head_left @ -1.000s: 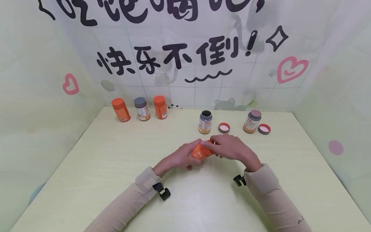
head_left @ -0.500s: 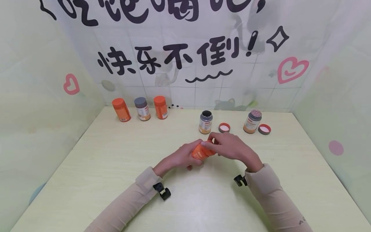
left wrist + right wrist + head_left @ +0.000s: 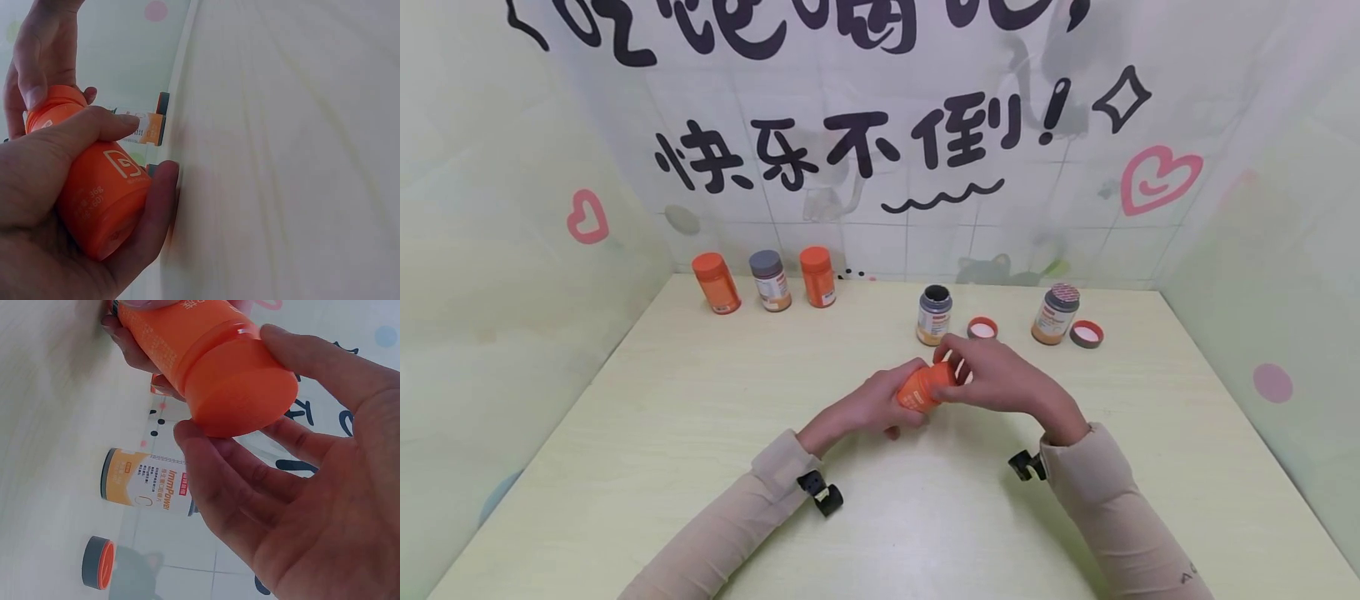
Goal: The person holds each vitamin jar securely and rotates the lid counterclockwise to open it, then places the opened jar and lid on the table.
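An orange bottle point(image 3: 916, 390) is held tilted above the table by my left hand point(image 3: 877, 402). In the left wrist view, the thumb and fingers wrap round the bottle's body point(image 3: 103, 197), which bears pale printing. Its orange cap point(image 3: 244, 387) is still on and points toward my right palm. My right hand point(image 3: 1003, 379) pinches this cap from its sides, thumb at one edge and index fingertip at the opposite one; the palm stays apart from the cap's flat top. Behind the hands stands an uncapped grey bottle point(image 3: 934, 317), with an upturned lid point(image 3: 982, 328) beside it.
Along the back left stand an orange bottle point(image 3: 717, 284), a grey-capped bottle point(image 3: 771, 282) and another orange bottle point(image 3: 817, 277). At the back right, a grey bottle point(image 3: 1055, 316) with a patterned seal has an upturned lid point(image 3: 1086, 334) alongside. Printed cloth walls point(image 3: 1262, 250) enclose the table.
My right hand's fingers have spread and shifted around the cap, with the thumb moving down to its near edge. The left hand keeps its hold on the bottle, nearly still.
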The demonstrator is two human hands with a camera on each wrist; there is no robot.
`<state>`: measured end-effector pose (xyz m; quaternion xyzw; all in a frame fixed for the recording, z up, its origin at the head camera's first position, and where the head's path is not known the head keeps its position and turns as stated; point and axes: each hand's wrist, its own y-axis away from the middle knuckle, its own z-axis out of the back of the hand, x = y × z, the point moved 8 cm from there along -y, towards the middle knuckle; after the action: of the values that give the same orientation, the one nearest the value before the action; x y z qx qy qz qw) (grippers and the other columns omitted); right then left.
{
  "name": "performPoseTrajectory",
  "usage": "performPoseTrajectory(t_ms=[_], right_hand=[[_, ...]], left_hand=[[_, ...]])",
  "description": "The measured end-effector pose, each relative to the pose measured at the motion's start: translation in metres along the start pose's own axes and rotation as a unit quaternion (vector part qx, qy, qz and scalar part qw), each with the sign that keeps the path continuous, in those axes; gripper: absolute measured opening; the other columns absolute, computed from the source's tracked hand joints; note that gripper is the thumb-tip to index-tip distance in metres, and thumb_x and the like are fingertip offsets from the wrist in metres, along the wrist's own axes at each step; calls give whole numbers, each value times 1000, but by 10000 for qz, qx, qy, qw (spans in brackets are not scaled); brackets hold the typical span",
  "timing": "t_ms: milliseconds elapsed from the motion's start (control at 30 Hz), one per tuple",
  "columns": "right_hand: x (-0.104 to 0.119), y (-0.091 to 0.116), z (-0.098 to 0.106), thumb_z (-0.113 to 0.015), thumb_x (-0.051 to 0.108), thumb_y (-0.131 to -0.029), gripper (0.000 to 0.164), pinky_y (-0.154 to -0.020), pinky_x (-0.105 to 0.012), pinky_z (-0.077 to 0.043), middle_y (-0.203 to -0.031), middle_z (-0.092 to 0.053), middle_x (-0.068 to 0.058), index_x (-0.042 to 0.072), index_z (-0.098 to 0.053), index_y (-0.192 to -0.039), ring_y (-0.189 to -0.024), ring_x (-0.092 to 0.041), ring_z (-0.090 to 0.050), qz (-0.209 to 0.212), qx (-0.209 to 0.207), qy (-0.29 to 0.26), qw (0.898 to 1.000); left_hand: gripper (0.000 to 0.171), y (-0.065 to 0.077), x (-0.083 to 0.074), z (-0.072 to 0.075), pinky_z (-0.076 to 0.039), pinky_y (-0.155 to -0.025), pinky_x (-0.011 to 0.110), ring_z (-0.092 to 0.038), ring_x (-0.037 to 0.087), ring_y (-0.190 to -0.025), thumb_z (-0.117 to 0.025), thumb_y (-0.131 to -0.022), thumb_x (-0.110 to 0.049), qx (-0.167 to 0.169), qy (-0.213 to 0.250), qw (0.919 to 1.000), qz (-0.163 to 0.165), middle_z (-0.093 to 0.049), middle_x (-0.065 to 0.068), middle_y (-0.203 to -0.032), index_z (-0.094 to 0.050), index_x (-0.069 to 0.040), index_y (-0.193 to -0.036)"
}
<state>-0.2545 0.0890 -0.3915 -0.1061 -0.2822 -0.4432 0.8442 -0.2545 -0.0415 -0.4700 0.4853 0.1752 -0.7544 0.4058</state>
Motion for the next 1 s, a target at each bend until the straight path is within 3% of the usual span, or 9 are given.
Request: performPoseTrajectory(t_ms=[300,467,633,767,1000], right_hand=[[0,0,5,-86,14,-82,48,-79,-30,-62,-114,-70,-4,12,-56,-119,-103,-22,-67,178,-136,-215,9995],[-3,0,10,-86,15,-81,56,-81,-32,-62,-120,-68,-9,9,-54,-126,-107,-25,-66,21,-331,-209,9992],[-3,1,12,-84,15,-82,62,-85,-37,-62,-124,-66,-11,8,-57,-137,-110,-26,-63,56,-487,-9,9988],[-4,1,13,-83,15,-83,56,-84,-36,-61,-125,-64,-11,9,-65,-136,-110,-26,-59,76,-550,217,9982],[-7,1,14,-80,16,-84,56,-84,-35,-60,-126,-60,-13,7,-63,-137,-108,-26,-59,-11,-630,260,9977]], left_hand=[[47,-1,1,5,-62,-56,37,-67,25,-82,-77,-89,-11,-40,68,9999,75,-62,6,-113,-51,-26,-125],[45,-3,5,15,-62,-58,37,-68,26,-76,-78,-90,-17,-182,93,9997,154,-63,5,-113,-51,-26,-125],[50,-3,9,31,-63,-60,39,-68,28,-83,-81,-89,-28,-504,416,9976,216,-63,5,-114,-50,-27,-128],[56,-2,14,46,-64,-63,42,-66,30,-96,-82,-88,-34,-882,838,9921,295,-61,6,-117,-49,-27,-132],[58,0,36,72,-65,-68,39,-63,30,-104,-79,-91,-29,-1624,1514,9738,490,-58,9,-120,-46,-24,-138]])
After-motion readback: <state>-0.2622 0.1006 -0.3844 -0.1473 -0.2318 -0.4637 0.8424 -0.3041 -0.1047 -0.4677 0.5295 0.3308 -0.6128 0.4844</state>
